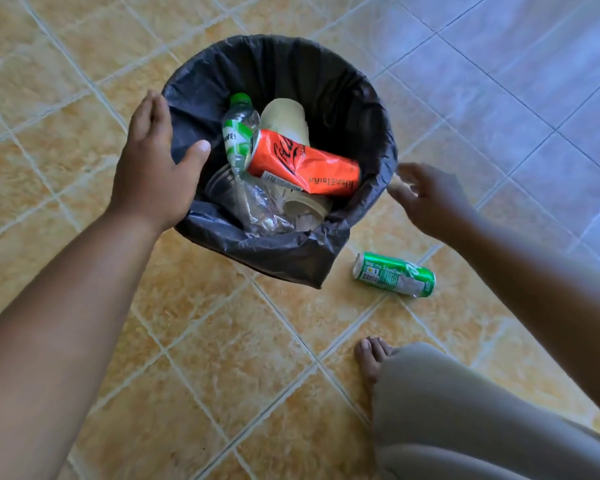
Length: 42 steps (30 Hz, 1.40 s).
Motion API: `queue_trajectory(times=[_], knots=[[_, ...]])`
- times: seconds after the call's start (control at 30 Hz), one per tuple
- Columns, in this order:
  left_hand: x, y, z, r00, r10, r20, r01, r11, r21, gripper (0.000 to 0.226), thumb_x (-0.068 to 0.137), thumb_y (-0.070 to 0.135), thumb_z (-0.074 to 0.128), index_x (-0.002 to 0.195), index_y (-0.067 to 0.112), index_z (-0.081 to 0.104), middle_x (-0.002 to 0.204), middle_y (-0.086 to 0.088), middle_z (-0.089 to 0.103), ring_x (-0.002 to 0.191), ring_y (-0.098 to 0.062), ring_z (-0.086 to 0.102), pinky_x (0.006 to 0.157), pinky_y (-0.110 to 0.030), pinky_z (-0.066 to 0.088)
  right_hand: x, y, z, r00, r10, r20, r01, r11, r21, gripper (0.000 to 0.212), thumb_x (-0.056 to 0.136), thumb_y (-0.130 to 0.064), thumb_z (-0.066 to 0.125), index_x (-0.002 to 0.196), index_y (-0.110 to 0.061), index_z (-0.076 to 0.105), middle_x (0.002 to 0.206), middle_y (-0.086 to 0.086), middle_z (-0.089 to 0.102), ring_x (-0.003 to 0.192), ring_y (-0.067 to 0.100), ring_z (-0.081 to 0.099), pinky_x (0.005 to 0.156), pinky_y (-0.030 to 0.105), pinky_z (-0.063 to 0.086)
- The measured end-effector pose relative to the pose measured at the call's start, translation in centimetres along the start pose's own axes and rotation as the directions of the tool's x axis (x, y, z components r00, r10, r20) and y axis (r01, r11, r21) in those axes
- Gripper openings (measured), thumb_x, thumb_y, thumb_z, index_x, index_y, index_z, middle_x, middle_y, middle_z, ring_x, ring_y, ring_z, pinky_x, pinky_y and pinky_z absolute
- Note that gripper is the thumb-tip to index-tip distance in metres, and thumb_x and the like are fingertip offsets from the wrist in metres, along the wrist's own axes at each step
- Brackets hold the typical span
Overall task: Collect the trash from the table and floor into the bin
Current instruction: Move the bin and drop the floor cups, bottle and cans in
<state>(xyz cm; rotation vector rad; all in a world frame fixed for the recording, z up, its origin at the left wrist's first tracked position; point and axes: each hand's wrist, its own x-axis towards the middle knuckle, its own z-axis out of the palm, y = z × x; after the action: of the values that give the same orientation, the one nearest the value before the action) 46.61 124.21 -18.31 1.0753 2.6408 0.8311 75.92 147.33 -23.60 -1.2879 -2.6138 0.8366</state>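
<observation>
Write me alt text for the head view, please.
A person's left hand rests on the rim of a black-lined bin holding a red can, bottle and cups; the open right hand hovers beside it, near a green can on the floor.

One wide-angle camera, worn on the person's head, looks steeply down on the bag-lined bin (326, 74) from near and above. The bin sits above frame centre, the left hand (153, 161) and right hand (430, 199) flanking it, tiled floor (222, 341) all around it.
</observation>
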Motion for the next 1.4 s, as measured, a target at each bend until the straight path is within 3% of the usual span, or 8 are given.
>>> queue_trajectory(times=[0.17,0.3,0.67,0.87,1.0,1.1,1.23,1.4], knots=[[-0.3,0.3,0.0,1.000,-0.007,-0.005,0.007,1.000,-0.004,0.076,0.098,0.041,0.050,0.157,0.014,0.011,0.166,-0.001,0.005,0.152,-0.016,0.008,0.114,-0.024,0.012,-4.5,3.7,4.1,0.873,0.046,0.485,0.146,0.925,-0.351,0.086,0.081,-0.061,0.067,0.150,-0.020,0.038,0.145,0.009,0.049,0.128,0.028,0.050,0.103,0.041,0.045],[-0.4,0.4,0.0,1.000,-0.020,-0.009,0.020,1.000,-0.025,0.076,0.098,0.043,0.050,0.158,0.016,0.011,0.166,0.001,0.005,0.152,-0.016,0.008,0.114,-0.026,0.014,-6.9,5.5,6.5,0.868,-0.060,0.493,0.341,0.794,-0.504,0.092,0.080,-0.049,0.073,0.152,-0.022,0.024,0.136,0.004,0.055,0.118,0.024,0.055,0.087,0.035,0.054],[-0.5,0.1,0.0,1.000,0.011,0.001,-0.011,0.999,-0.031,0.077,0.098,0.045,0.050,0.158,0.017,0.010,0.166,0.001,0.004,0.151,-0.017,0.009,0.109,-0.024,0.015,-6.6,7.3,7.0,0.837,0.094,0.539,0.226,0.838,-0.497,0.067,0.088,-0.042,0.066,0.145,-0.022,0.037,0.115,0.002,0.064,0.094,0.019,0.064,0.075,0.030,0.056],[-0.5,0.0,0.2,1.000,0.018,-0.004,-0.018,0.999,-0.045,0.078,0.097,0.045,0.050,0.158,0.017,0.010,0.166,0.001,0.004,0.151,-0.016,0.008,0.110,-0.024,0.014,-0.8,3.6,-0.2,0.982,0.186,-0.037,-0.190,0.975,-0.113,0.065,0.083,-0.044,0.073,0.134,-0.019,0.042,0.100,0.015,0.070,0.058,0.013,0.055,0.050,0.021,0.036],[-0.5,-0.1,0.2,1.000,0.014,0.000,-0.014,0.999,-0.045,0.078,0.097,0.046,0.050,0.158,0.017,0.010,0.166,0.002,0.004,0.151,-0.017,0.009,0.109,-0.024,0.016,2.7,-3.6,-7.6,0.856,0.000,-0.517,0.097,0.982,0.162,0.065,0.075,-0.051,0.072,0.124,-0.016,0.049,0.111,-0.001,0.065,0.088,0.020,0.067,0.066,0.027,0.050],[-0.6,0.0,0.2,1.000,0.013,-0.001,-0.013,0.999,-0.035,0.078,0.098,0.045,0.050,0.158,0.018,0.010,0.166,0.003,0.003,0.151,-0.017,0.009,0.108,-0.024,0.016,3.5,-10.0,-8.7,0.837,-0.204,-0.508,0.347,0.916,0.203,0.057,0.078,-0.044,0.075,0.123,-0.015,0.055,0.121,0.005,0.061,0.101,0.017,0.067,0.076,0.037,0.059],[-0.6,0.1,0.1,1.000,0.009,0.004,-0.008,1.000,-0.029,0.078,0.098,0.044,0.051,0.158,0.018,0.009,0.166,0.003,0.003,0.151,-0.017,0.008,0.108,-0.023,0.015,3.4,-15.6,-6.6,0.852,-0.423,-0.310,0.446,0.895,0.005,0.068,0.078,-0.049,0.075,0.134,-0.014,0.058,0.122,0.008,0.062,0.098,0.006,0.059,0.086,0.016,0.050],[-0.6,0.1,0.0,1.000,0.003,-0.003,-0.003,1.000,-0.029,0.078,0.098,0.046,0.050,0.158,0.018,0.010,0.166,0.003,0.004,0.151,-0.016,0.010,0.108,-0.022,0.015,5.2,-16.8,-3.9,0.892,-0.446,-0.079,0.419,0.879,-0.229,0.056,0.080,-0.053,0.073,0.120,-0.015,0.064,0.111,0.011,0.066,0.098,0.027,0.061,0.087,0.041,0.052]])
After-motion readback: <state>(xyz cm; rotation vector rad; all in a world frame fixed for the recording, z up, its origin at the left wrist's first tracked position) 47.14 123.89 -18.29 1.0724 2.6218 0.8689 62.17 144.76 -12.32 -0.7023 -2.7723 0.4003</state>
